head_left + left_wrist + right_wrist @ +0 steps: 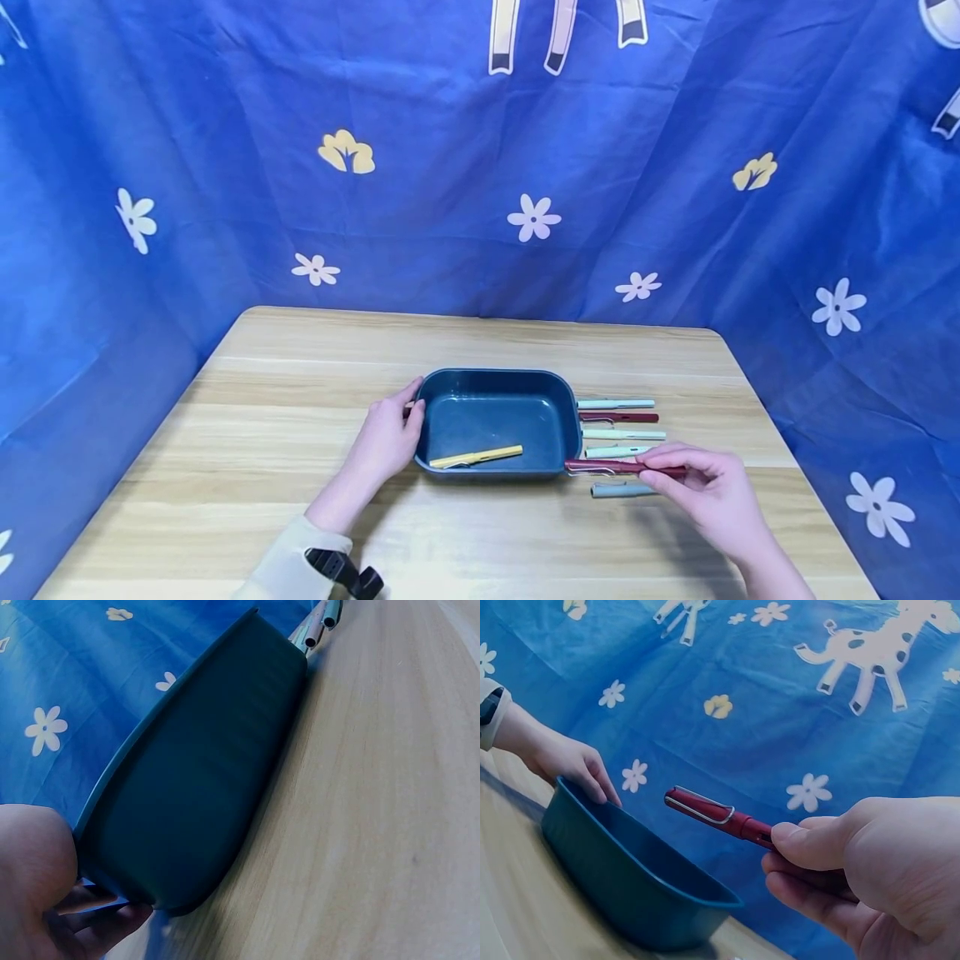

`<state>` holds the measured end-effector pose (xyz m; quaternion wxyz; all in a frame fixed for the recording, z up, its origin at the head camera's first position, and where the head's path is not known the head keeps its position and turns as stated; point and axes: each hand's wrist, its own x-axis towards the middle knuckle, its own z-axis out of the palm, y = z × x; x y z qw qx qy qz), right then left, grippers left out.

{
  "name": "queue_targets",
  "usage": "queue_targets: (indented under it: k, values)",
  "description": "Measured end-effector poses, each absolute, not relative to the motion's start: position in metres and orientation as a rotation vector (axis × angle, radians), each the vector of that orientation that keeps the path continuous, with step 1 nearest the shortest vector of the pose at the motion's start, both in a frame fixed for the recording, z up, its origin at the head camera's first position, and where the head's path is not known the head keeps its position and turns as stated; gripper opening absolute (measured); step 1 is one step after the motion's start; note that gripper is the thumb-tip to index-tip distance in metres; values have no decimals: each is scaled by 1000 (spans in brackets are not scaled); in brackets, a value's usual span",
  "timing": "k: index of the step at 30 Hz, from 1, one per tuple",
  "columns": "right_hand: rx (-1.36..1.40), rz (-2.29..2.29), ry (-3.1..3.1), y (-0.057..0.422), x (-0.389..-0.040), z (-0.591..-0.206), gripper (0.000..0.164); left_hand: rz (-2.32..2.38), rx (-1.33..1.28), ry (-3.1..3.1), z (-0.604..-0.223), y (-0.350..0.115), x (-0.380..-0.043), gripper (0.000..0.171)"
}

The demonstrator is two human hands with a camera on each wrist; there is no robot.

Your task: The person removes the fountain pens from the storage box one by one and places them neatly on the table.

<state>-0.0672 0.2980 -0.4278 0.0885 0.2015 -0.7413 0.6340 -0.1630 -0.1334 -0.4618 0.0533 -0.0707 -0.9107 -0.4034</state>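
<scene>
A dark teal plastic box (491, 476) stands on the table, and my left hand (384, 435) grips its left end, thumb at the rim and fingers against the outer wall. Inside, along the front wall, lies a yellow pen (480, 456). My right hand (705, 483) pinches a dark red pen (705, 810) between thumb and fingers. Its wire-clip end points left, overlapping the box's front right corner in the head view. Below and beside that hand are a grey-blue pen (621, 491) and a mint pen (611, 452), partly hidden by the fingers.
Right of the box, more pens lie in a row: a pale blue pen (617, 404), another dark red pen (622, 417) and a pale green pen (624, 435). The wooden table (315, 358) is bordered by a blue patterned curtain (435, 208).
</scene>
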Motion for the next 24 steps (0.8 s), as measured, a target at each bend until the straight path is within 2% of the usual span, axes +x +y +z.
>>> queue_targets:
  k: [13,18,24]
  values:
    - [508,1908,-2209,323,-54,-451,27,-1210,-222,-2761,-462,-134,-164,48]
    - [395,1851,-2305,332,-49,-465,22,-1222,-217,-2767,-461,-134,-164,49]
    - [407,1823,-2341,343,-47,-480,22,-1221,-214,-2776,-461,-133,-164,49]
